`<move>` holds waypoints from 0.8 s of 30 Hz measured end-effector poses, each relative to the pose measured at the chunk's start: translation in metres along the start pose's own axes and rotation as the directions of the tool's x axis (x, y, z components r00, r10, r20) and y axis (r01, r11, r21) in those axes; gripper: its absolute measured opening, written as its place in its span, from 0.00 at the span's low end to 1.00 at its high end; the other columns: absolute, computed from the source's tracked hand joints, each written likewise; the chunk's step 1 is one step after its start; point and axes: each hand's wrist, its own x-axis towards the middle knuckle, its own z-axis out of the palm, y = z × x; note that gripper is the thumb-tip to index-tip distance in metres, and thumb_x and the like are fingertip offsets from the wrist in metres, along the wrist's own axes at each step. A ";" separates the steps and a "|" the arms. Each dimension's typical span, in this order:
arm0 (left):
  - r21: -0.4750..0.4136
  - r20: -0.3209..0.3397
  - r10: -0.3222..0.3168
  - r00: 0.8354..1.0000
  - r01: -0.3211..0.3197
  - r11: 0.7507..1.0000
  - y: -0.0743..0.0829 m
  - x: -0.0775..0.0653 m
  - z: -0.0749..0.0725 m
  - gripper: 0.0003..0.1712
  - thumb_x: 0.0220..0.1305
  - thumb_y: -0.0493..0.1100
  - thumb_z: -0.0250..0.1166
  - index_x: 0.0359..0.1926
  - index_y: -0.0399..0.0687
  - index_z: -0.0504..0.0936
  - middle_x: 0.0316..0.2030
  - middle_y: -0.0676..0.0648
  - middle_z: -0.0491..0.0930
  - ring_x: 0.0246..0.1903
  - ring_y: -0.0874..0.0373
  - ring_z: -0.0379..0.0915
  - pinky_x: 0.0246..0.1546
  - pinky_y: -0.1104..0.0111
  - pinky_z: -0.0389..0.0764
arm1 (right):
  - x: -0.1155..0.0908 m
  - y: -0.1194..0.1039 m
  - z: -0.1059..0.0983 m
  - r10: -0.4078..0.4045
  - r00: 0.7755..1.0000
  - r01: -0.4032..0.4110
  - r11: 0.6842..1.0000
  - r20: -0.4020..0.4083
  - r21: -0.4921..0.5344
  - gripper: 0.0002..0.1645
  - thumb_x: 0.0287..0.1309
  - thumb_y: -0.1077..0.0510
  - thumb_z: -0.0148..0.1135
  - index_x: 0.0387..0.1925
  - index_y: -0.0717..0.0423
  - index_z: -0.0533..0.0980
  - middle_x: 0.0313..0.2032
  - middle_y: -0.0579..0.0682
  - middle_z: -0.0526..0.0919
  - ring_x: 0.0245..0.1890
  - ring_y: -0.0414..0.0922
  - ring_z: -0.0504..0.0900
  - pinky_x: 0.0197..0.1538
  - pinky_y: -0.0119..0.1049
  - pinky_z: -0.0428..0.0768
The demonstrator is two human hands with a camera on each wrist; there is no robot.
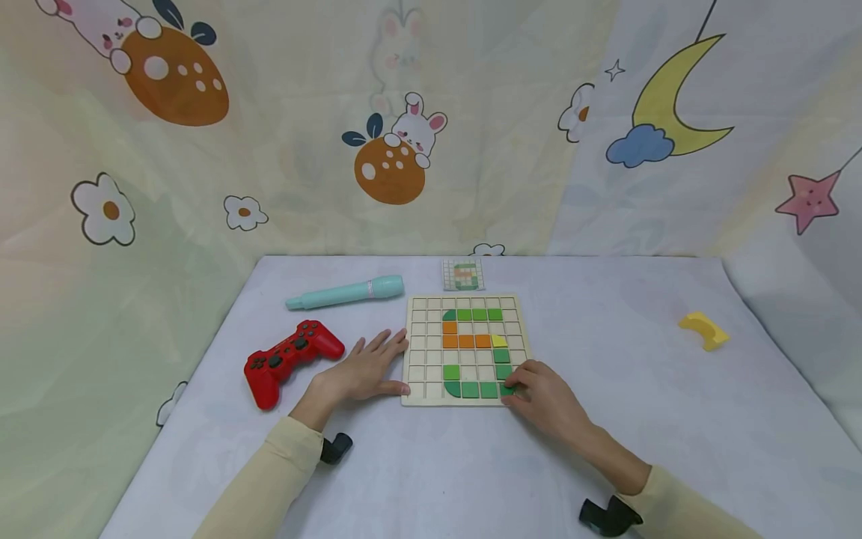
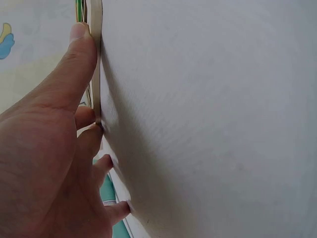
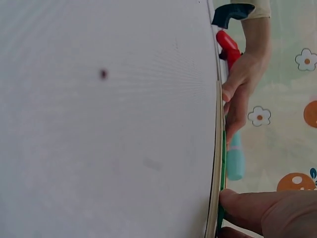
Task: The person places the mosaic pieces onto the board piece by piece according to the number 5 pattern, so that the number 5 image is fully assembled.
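A pale wooden grid board point(image 1: 419, 357) lies on the table, with green, orange and yellow tiles forming a figure on it. My left hand point(image 1: 364, 372) is spread flat, fingertips and thumb touching the board's left edge; the left wrist view shows the thumb point(image 2: 81, 54) against that edge. At the lower right corner of the figure, my right hand point(image 1: 548, 400) pinches a dark green tile point(image 1: 506, 390) with thumb and finger. The tile is mostly covered by the fingers. In the right wrist view the thumb point(image 3: 247, 204) sits at the board's edge.
Behind the board lies a small pattern card point(image 1: 463, 275). A teal microphone-shaped stick point(image 1: 346, 292) and a red game controller point(image 1: 289, 359) are on the left. Far right is a yellow arch-shaped block point(image 1: 705, 330). Printed curtains hang behind the table.
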 end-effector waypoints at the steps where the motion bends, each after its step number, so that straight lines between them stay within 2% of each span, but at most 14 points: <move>1: 0.001 0.001 -0.003 1.000 0.003 1.000 0.000 0.000 0.000 0.53 0.59 0.68 0.61 0.76 0.54 0.49 0.78 0.52 0.41 0.77 0.46 0.35 0.72 0.40 0.43 | 0.000 0.000 0.000 -0.003 1.000 0.003 1.000 -0.001 0.000 0.10 0.44 0.59 0.76 0.32 0.53 0.84 0.34 0.44 0.79 0.36 0.39 0.74 0.41 0.34 0.79; 6: 0.000 -0.001 -0.003 1.000 0.003 1.000 -0.001 0.000 0.001 0.52 0.59 0.68 0.61 0.76 0.55 0.49 0.78 0.52 0.40 0.77 0.46 0.34 0.72 0.41 0.43 | 0.001 0.001 0.000 -0.001 1.000 0.001 1.000 0.012 0.004 0.07 0.47 0.61 0.74 0.32 0.53 0.85 0.34 0.43 0.79 0.34 0.37 0.73 0.39 0.32 0.78; 16: -0.004 0.001 -0.006 1.000 0.006 1.000 0.002 0.001 0.001 0.52 0.59 0.67 0.62 0.76 0.53 0.49 0.78 0.51 0.41 0.77 0.45 0.35 0.72 0.40 0.43 | 0.002 0.003 -0.008 0.014 0.997 -0.012 0.999 0.075 -0.031 0.08 0.52 0.62 0.70 0.37 0.53 0.86 0.38 0.45 0.82 0.38 0.39 0.77 0.43 0.36 0.81; 24: 0.000 0.008 -0.006 1.000 0.006 1.000 0.003 0.000 0.000 0.53 0.59 0.67 0.62 0.76 0.53 0.49 0.78 0.51 0.41 0.77 0.46 0.35 0.72 0.40 0.43 | 0.011 0.015 -0.033 -0.001 1.000 0.001 1.000 0.016 0.002 0.08 0.54 0.62 0.68 0.38 0.53 0.84 0.38 0.44 0.83 0.35 0.39 0.78 0.34 0.29 0.76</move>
